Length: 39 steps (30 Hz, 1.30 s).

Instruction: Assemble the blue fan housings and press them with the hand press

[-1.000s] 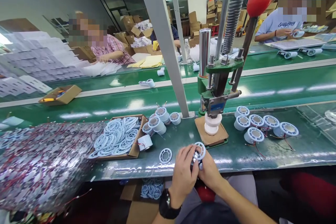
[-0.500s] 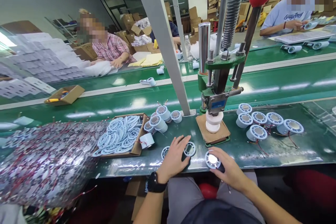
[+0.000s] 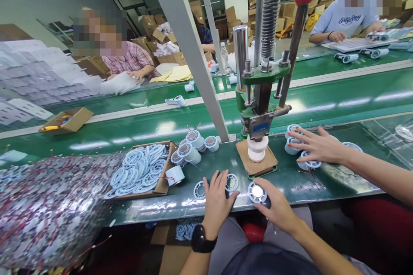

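Observation:
My right hand [image 3: 279, 206] grips a light-blue motor housing [image 3: 257, 192] by its side, thumb and fingers around it. Its slotted ring and shiny centre face up. My left hand [image 3: 217, 200], with a black watch on the wrist, has its fingers stretched out and thumb apart. Just past the thumb and fingertips stands another housing [image 3: 231, 183]; whether they touch it I cannot tell. A slotted ring top [image 3: 199, 190] shows left of that hand, partly covered by it. Beyond both hands is a hand press [image 3: 260, 124] with a white pressing head [image 3: 257, 149] over a brown pad [image 3: 243, 159].
Another person's hand [image 3: 319, 144] reaches in from the right over several housings [image 3: 309, 164]. At left are a cardboard box of blue rings [image 3: 138, 169], several more housings [image 3: 190, 153] and a plastic-wrapped stack of wired parts [image 3: 58, 206]. A grey post [image 3: 190, 51] rises behind.
A co-worker's hand has come in from the right over the housings there. My left hand has turned slightly more upright. My right hand keeps its housing. The view has shifted a little.

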Each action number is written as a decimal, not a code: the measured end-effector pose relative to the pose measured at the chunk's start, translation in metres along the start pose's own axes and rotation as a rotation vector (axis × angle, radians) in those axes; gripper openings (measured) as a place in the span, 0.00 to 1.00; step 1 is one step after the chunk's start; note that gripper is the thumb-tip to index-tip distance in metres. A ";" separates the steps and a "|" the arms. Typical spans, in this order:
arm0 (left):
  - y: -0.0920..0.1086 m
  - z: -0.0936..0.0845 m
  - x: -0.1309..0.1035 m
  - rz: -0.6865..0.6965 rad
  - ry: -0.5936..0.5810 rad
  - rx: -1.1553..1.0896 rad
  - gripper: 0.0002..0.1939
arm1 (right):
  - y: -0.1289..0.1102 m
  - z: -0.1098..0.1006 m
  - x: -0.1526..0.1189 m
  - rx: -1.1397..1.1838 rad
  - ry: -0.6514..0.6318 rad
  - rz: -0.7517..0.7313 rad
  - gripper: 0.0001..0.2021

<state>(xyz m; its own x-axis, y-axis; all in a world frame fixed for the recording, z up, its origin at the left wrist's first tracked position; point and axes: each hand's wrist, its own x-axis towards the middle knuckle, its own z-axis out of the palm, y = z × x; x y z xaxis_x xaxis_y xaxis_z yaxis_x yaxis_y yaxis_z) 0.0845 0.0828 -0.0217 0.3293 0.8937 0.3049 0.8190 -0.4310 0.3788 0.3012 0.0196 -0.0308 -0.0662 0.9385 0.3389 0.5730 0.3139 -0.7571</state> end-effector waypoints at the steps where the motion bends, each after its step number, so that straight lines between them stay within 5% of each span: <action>1: 0.001 -0.002 0.001 -0.018 0.040 -0.031 0.24 | -0.003 0.007 0.001 0.003 0.014 0.013 0.28; 4: 0.010 -0.014 0.002 -0.049 0.120 -0.170 0.25 | -0.011 0.029 0.008 0.018 0.046 0.033 0.35; 9: 0.032 -0.028 -0.004 0.081 -0.001 -0.259 0.34 | -0.015 0.050 0.018 0.047 0.080 0.009 0.42; 19: 0.042 -0.013 -0.006 -0.084 0.039 -0.360 0.33 | -0.015 0.050 0.021 0.031 0.089 -0.005 0.44; 24: 0.051 0.007 -0.015 -0.176 0.100 -0.456 0.29 | -0.017 0.047 0.022 -0.043 0.042 -0.037 0.35; 27: 0.050 0.011 -0.009 -0.212 0.085 -0.570 0.27 | -0.028 0.013 0.034 -0.093 -0.040 -0.117 0.29; 30: 0.044 0.002 0.018 -0.268 0.079 -0.648 0.25 | -0.069 -0.060 0.069 -0.174 -0.037 -0.246 0.24; 33: 0.044 -0.010 0.059 -0.239 0.095 -0.702 0.23 | -0.132 -0.149 0.131 -0.468 0.365 -0.464 0.16; 35: 0.051 -0.013 0.085 -0.200 0.091 -0.748 0.23 | -0.165 -0.196 0.180 -0.583 0.583 -0.497 0.21; 39: 0.076 0.001 0.118 -0.115 0.048 -0.824 0.24 | -0.180 -0.228 0.268 -0.300 0.678 -0.438 0.12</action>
<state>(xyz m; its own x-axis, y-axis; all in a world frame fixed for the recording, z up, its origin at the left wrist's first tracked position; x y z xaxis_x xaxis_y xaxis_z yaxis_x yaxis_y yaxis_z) 0.1858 0.1552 0.0424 0.2293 0.9394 0.2548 0.2341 -0.3073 0.9224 0.3660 0.1821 0.3238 0.1158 0.4232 0.8986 0.8075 0.4867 -0.3333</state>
